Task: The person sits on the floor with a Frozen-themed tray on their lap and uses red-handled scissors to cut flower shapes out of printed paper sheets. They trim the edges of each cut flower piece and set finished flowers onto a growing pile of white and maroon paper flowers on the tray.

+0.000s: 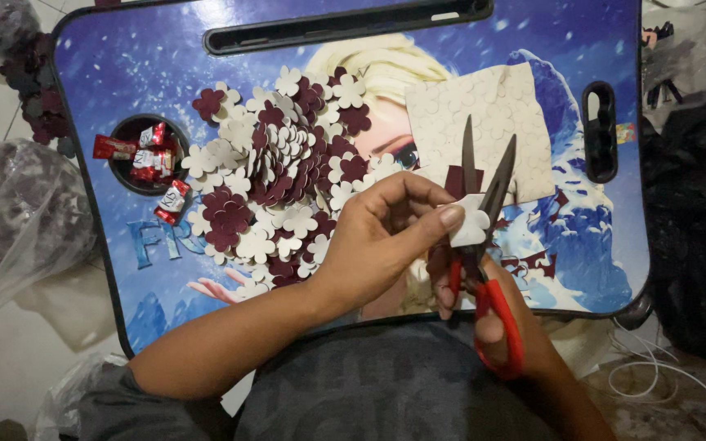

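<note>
My left hand (386,233) pinches a small cream flower-shaped cutout (471,222) between thumb and fingers, over the lower middle of a blue cartoon-printed lap tray (124,57). My right hand (500,322) grips red-handled scissors (484,212). The blades stand apart, pointing away from me, and close around the cutout. Behind the blades lies a cream sheet (492,114) marked with flower outlines. A heap of cream and maroon flower cutouts (283,163) covers the tray's middle left.
A round cup recess in the tray holds small red-and-white wrapped candies (150,155). Maroon scraps (533,263) lie by the scissors. Clear plastic bags (18,212) sit left of the tray, dark bags (696,212) on the right, and a white cord (655,371) at the lower right.
</note>
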{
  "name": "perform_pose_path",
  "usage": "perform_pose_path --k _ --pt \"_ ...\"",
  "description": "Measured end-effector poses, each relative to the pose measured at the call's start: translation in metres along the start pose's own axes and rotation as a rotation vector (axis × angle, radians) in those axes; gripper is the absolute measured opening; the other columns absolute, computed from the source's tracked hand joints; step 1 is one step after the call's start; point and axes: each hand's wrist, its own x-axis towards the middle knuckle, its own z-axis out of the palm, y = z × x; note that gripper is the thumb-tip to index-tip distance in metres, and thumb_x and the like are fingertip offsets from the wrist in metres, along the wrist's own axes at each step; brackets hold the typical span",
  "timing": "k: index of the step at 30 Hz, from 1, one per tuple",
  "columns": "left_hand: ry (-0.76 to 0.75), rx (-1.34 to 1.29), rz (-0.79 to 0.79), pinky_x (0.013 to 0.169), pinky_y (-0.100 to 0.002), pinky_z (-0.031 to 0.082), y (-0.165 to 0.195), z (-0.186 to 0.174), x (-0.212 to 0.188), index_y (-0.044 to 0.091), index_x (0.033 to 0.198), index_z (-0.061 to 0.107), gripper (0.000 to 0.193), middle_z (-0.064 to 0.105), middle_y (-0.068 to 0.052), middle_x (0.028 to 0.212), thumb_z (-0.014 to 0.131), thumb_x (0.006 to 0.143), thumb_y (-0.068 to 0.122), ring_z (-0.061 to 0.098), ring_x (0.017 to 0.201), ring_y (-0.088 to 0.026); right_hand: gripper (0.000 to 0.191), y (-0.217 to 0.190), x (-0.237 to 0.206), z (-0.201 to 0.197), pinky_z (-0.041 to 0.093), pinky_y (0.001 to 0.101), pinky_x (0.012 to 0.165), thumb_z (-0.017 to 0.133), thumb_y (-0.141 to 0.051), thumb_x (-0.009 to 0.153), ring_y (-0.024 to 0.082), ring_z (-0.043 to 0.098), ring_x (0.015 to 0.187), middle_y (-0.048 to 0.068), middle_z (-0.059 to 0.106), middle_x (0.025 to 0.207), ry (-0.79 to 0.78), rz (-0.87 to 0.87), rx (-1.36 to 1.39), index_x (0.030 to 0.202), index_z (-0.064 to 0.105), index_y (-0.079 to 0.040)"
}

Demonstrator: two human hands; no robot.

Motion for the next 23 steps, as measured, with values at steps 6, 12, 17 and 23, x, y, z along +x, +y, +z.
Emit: perform_pose_path --k 6,12,17,23 --pt "0.000 0.050 0.005 0.073 -0.021 0.057 0.001 0.001 0.000 -0.001 0.110 0.067 0.020 0.074 -0.007 0.095 0.073 0.100 0.015 0.068 0.081 -0.006 0.126 0.003 0.002 0.000 0.045 0.0304 0.068 0.054 -0.103 0.059 0.014 0.050 0.081 0.003 0.050 0.092 0.021 0.013 -0.007 0.132 0.048 -0.001" --pt "0.031 0.202 0.035 0.075 -0.022 0.056 0.006 0.000 -0.001 0.000 0.107 0.068 0.020 0.074 -0.005 0.094 0.074 0.098 0.017 0.066 0.083 -0.007 0.128 0.001 0.003 -0.005 0.046 0.0301 0.069 0.055 -0.105 0.053 0.014 0.051 0.080 0.002 0.051 0.089 0.003 0.071 -0.042 0.126 0.052 0.000" --pt "0.053 0.338 0.087 0.079 -0.023 0.058 0.009 0.003 -0.003 0.002 0.104 0.070 0.019 0.074 -0.003 0.094 0.075 0.097 0.019 0.068 0.086 -0.007 0.121 0.005 0.002 -0.004 0.048 0.0311 0.065 0.060 -0.102 0.050 0.015 0.054 0.073 0.004 0.052 0.079 0.096 0.175 -0.078 0.116 0.053 -0.001" --pt "0.054 0.314 0.101 0.079 -0.023 0.057 0.007 0.003 -0.003 0.002 0.105 0.070 0.020 0.074 -0.004 0.094 0.075 0.098 0.019 0.067 0.087 -0.007 0.126 0.022 0.000 -0.009 0.048 0.0290 0.062 0.057 -0.103 0.044 0.013 0.051 0.070 0.002 0.053 0.081 0.083 0.099 -0.027 0.122 0.054 -0.003"
